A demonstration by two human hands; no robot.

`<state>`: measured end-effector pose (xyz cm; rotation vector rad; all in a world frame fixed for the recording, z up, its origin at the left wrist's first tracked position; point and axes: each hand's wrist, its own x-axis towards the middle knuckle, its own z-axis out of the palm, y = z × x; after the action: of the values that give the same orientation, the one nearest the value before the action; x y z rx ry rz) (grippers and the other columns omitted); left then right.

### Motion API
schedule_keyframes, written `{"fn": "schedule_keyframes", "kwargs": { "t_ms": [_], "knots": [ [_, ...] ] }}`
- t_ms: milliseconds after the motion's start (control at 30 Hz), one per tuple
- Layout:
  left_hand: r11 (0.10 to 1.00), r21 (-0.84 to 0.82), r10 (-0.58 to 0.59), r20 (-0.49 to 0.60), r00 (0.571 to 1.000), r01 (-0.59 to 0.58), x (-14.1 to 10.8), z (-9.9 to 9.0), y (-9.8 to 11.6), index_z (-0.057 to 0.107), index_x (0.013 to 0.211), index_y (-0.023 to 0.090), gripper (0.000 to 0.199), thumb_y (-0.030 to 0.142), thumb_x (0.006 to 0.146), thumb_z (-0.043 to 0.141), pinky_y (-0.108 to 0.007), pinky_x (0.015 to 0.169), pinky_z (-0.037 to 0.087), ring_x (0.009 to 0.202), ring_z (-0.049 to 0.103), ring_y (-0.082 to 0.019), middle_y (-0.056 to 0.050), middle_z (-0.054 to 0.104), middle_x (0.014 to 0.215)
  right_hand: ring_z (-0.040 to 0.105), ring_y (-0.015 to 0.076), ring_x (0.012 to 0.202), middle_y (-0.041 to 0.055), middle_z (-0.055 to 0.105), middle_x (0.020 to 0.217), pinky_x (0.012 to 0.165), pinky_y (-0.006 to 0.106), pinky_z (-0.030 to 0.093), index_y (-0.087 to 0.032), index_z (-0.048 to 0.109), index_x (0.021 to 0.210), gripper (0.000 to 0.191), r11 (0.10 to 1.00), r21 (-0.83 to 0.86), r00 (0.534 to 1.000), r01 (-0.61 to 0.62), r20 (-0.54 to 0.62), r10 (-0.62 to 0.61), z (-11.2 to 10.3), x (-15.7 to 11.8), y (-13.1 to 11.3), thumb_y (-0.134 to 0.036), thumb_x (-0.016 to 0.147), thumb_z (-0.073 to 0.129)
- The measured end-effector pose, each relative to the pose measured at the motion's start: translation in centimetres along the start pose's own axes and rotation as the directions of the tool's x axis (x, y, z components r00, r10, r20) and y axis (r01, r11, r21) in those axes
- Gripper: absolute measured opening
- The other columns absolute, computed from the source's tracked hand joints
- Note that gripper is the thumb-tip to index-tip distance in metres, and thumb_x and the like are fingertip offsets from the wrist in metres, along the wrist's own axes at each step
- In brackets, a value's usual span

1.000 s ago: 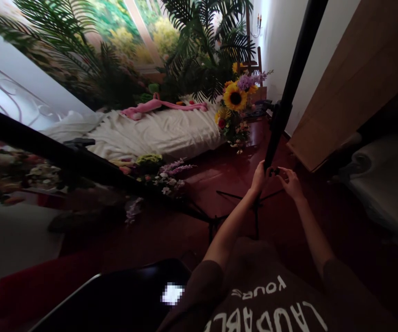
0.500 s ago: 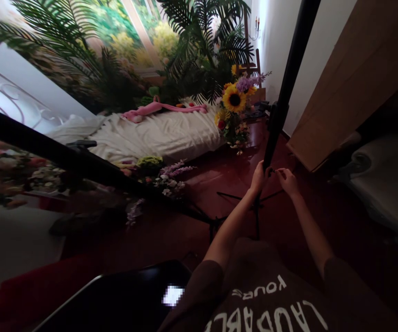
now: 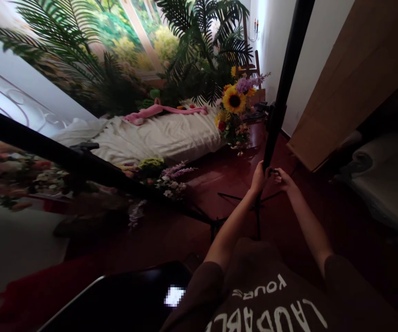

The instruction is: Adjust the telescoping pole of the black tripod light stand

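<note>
Left hand [image 3: 258, 179] wrapped around black stand pole [image 3: 279, 103], legs spread on red floor [image 3: 233, 173]. Right hand [image 3: 282, 180] half-curled at small knob [image 3: 273, 171]; can't tell if gripped.

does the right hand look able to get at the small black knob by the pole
Probably yes: the right hand has its fingertips close against the knob, and the left hand, around the pole, leaves that side free.
</note>
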<state>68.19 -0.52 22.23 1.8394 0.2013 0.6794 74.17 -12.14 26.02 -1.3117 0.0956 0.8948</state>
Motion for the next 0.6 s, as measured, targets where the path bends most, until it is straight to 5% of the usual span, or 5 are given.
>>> {"fn": "schedule_keyframes", "kwargs": {
  "t_ms": [267,367,467,533,600],
  "knots": [
    [0.995,-0.097,-0.019,0.023,1.000,0.021,-0.6,-0.3,-0.1,0.047,0.127,0.020,0.037,0.038,0.095,0.052,-0.038,0.100,0.048,0.112,0.061,-0.022,-0.013,0.061,0.125,0.036,0.0062,0.032,-0.0101,0.036,0.036,0.039,0.016,0.037,-0.022,0.043,0.060,0.037,0.982,0.187,0.981,0.014,0.186,-0.049,-0.2,-0.4,0.7,-0.035,0.093,0.054],
    [0.973,-0.194,-0.119,0.037,0.992,0.124,-3.3,-1.6,-1.3,0.050,0.124,0.023,0.035,0.040,0.094,0.054,-0.040,0.100,0.050,0.117,0.060,-0.024,-0.013,0.060,0.130,0.048,0.0067,0.041,-0.0053,0.058,0.049,0.049,0.017,0.044,-0.021,0.058,0.069,0.032,0.953,0.301,0.974,-0.038,0.226,-0.033,-0.6,-1.0,1.7,-0.037,0.095,0.050],
    [0.941,-0.206,-0.278,-0.019,0.960,0.268,-8.0,-4.6,-3.4,0.060,0.100,0.025,0.024,0.047,0.092,0.054,-0.041,0.088,0.054,0.097,0.067,-0.023,-0.010,0.070,0.106,0.056,0.0072,0.051,-0.0029,0.073,0.072,0.056,0.019,0.047,-0.025,0.071,0.087,0.035,0.922,0.384,0.967,-0.055,0.251,-0.046,-1.3,-1.2,3.3,-0.044,0.098,0.043],
    [0.832,-0.337,-0.536,-0.286,0.794,0.440,-11.4,-7.4,-4.9,0.061,0.085,0.024,0.028,0.052,0.081,0.067,-0.036,0.078,0.055,0.084,0.067,-0.020,-0.006,0.071,0.090,0.059,0.0077,0.056,-0.0031,0.076,0.080,0.059,0.019,0.047,-0.030,0.073,0.094,0.038,0.919,0.389,0.960,-0.059,0.275,-0.055,-1.8,-1.1,4.5,-0.049,0.098,0.041],
    [0.790,-0.388,-0.613,-0.483,0.626,0.475,-14.5,-10.8,-6.0,0.056,0.082,0.021,0.040,0.062,0.084,0.056,-0.033,0.065,0.052,0.071,0.063,-0.019,-0.005,0.065,0.079,0.061,0.0081,0.060,-0.0031,0.077,0.086,0.061,0.020,0.047,-0.033,0.074,0.099,0.041,0.929,0.363,0.947,-0.070,0.318,-0.053,-1.9,-0.8,5.5,-0.052,0.099,0.038]
  ]
}}
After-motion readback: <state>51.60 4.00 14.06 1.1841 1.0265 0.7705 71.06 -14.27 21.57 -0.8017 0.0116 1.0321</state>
